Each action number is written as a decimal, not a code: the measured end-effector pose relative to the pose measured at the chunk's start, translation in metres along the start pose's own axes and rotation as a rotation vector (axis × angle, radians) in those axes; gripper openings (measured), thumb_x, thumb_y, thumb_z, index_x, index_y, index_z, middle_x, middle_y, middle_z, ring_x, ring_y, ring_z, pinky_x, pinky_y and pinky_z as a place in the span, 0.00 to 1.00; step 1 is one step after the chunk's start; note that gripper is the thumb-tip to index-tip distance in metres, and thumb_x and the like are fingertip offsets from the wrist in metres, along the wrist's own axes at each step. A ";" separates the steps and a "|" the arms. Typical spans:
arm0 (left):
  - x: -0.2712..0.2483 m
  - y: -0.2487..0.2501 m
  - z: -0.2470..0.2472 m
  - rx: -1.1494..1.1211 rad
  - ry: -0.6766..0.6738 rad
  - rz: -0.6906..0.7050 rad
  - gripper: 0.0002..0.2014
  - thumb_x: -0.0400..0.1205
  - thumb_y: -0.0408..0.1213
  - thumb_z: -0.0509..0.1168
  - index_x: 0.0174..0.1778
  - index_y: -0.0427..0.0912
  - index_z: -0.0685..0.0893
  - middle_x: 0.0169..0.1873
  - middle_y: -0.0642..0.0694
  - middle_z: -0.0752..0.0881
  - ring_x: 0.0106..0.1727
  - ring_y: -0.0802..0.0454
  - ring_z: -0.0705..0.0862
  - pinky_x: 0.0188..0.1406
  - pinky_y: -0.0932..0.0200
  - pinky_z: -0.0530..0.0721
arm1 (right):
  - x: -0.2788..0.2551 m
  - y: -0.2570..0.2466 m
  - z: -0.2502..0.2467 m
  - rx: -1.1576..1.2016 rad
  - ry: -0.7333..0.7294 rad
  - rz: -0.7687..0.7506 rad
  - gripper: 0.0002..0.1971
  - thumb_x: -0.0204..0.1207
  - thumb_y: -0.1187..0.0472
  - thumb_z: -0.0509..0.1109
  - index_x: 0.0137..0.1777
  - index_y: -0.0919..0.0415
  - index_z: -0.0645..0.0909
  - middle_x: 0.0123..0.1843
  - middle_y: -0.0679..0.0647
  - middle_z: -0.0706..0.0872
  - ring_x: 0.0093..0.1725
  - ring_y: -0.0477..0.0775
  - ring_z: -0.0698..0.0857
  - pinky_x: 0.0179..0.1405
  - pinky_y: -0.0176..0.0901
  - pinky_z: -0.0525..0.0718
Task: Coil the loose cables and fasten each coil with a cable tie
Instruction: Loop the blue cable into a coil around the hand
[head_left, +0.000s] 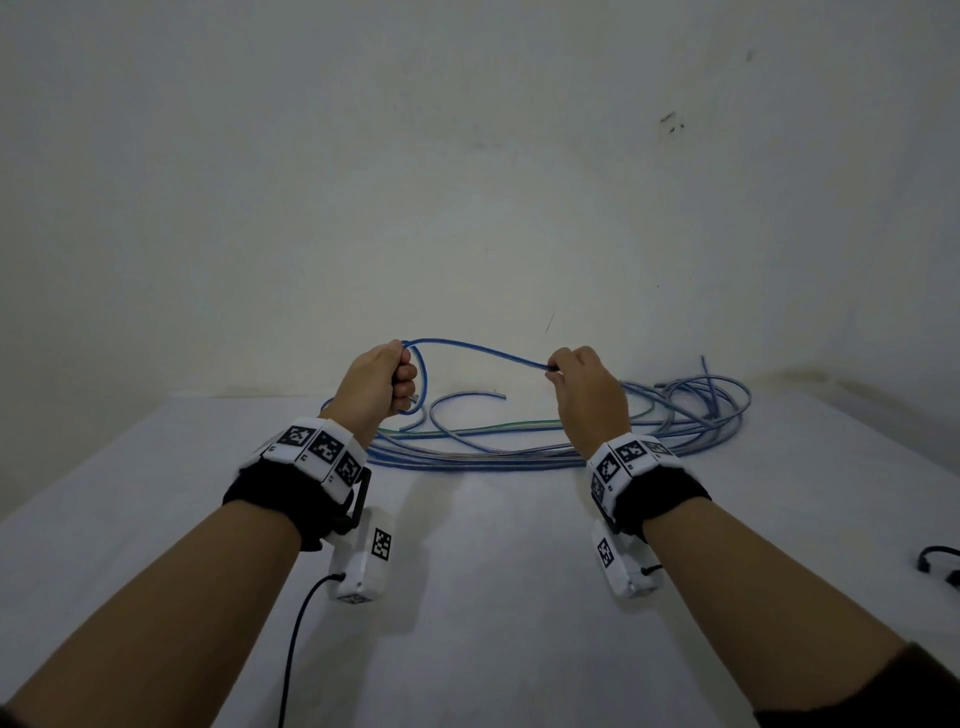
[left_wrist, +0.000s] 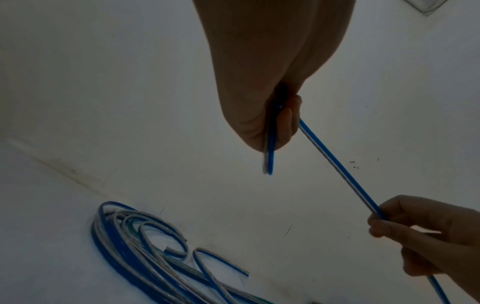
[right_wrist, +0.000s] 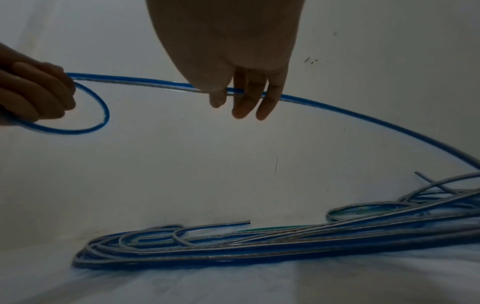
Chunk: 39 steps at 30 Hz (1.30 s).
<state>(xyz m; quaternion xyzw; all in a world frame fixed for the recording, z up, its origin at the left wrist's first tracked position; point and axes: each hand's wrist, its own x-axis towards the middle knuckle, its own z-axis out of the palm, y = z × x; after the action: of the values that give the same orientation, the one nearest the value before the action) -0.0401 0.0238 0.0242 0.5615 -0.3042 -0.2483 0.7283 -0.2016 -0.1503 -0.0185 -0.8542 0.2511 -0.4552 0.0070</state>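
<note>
The left hand (head_left: 378, 383) is fisted around a small loop of the blue cable (head_left: 475, 347), held above the white table (head_left: 493, 571). At its 3 o'clock, the right hand (head_left: 589, 392) pinches the same cable between thumb and fingers. The remaining loose cables (head_left: 519, 449) lie piled on the table beneath, spreading toward 2 o'clock.
</note>
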 end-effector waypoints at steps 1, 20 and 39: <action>0.000 0.001 -0.001 -0.008 0.004 0.004 0.16 0.87 0.38 0.49 0.32 0.45 0.68 0.17 0.55 0.69 0.17 0.60 0.63 0.16 0.69 0.61 | 0.001 0.004 0.001 -0.019 0.051 0.000 0.04 0.78 0.68 0.67 0.44 0.69 0.81 0.40 0.64 0.80 0.29 0.64 0.78 0.27 0.46 0.75; -0.007 0.012 0.022 -0.425 -0.188 0.021 0.16 0.88 0.37 0.46 0.34 0.43 0.67 0.20 0.54 0.71 0.20 0.59 0.68 0.21 0.69 0.70 | -0.006 -0.002 0.005 -0.020 -0.512 -0.161 0.18 0.83 0.66 0.56 0.70 0.53 0.77 0.53 0.60 0.80 0.54 0.62 0.75 0.49 0.54 0.76; -0.002 -0.006 0.033 0.008 -0.065 0.203 0.13 0.88 0.34 0.48 0.39 0.40 0.71 0.33 0.44 0.80 0.31 0.53 0.81 0.37 0.63 0.84 | -0.012 -0.017 -0.003 0.174 -0.578 -0.129 0.03 0.83 0.68 0.58 0.48 0.63 0.72 0.45 0.61 0.78 0.41 0.57 0.74 0.41 0.43 0.67</action>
<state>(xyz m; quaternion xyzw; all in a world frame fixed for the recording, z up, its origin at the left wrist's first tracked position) -0.0654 0.0021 0.0239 0.5224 -0.3839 -0.1900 0.7373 -0.2019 -0.1302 -0.0220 -0.9587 0.1439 -0.2126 0.1225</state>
